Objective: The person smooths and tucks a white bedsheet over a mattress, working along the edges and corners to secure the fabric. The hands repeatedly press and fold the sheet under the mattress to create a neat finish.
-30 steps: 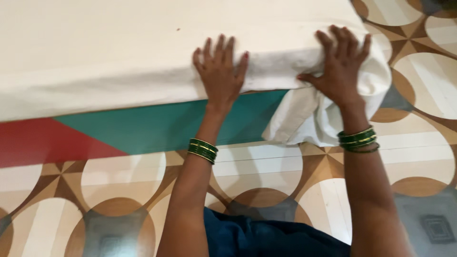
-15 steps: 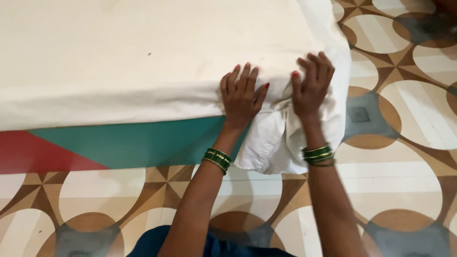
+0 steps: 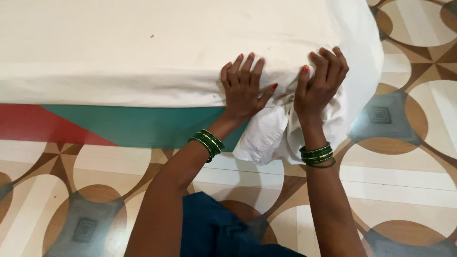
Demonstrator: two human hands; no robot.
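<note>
A white bed sheet covers a mattress on a bed with a teal and red side panel. My left hand lies flat with fingers spread against the sheeted edge of the mattress, near its corner. My right hand is curled around a bunch of the sheet's loose corner, which hangs down over the bed's side towards the floor. Both wrists wear green bangles.
The floor has a pattern of cream circles, brown wedges and grey squares. My dark blue clothing shows at the bottom. The bed's right end stands near the upper right.
My two hands have come closer together at the bed's corner. The right hand went from lying flat on the sheet to gripping its bunched corner. The view shifted slightly.
</note>
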